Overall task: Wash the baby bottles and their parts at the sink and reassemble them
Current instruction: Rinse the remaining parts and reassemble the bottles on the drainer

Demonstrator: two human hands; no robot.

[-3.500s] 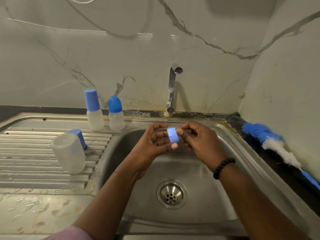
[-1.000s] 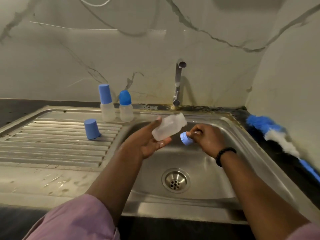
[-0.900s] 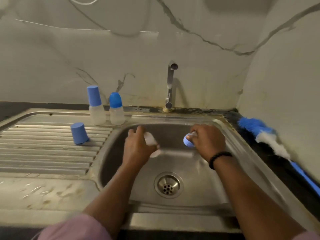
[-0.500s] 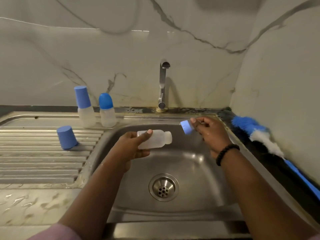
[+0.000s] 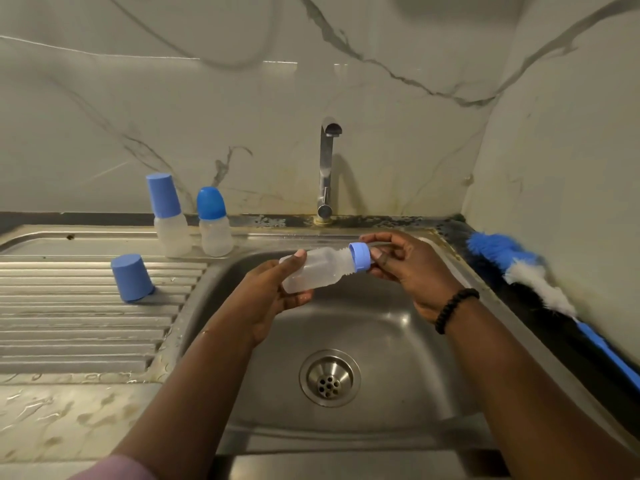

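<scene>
Over the steel sink basin [image 5: 398,327], my left hand [image 5: 266,292] grips a clear baby bottle [image 5: 318,271] lying sideways, its neck pointing right. A blue screw ring [image 5: 360,257] sits against that neck, pinched by the fingers of my right hand [image 5: 408,265]. At the back of the draining board stand two capped bottles, one with a tall blue cap [image 5: 168,216] and one with a rounded blue cap [image 5: 213,223]. A loose blue cap [image 5: 131,278] rests upside down on the ribbed drainer.
The tap [image 5: 327,168] rises behind the basin with no water running. A blue and white bottle brush [image 5: 533,275] lies along the right counter against the wall. The drain [image 5: 329,377] is below my hands. The ribbed draining board [image 5: 79,327] spreads out to the left.
My left hand picked the bottle off the drainer and brought it over the basin. My right hand moved the blue ring leftward onto the bottle's neck within the last half second.
</scene>
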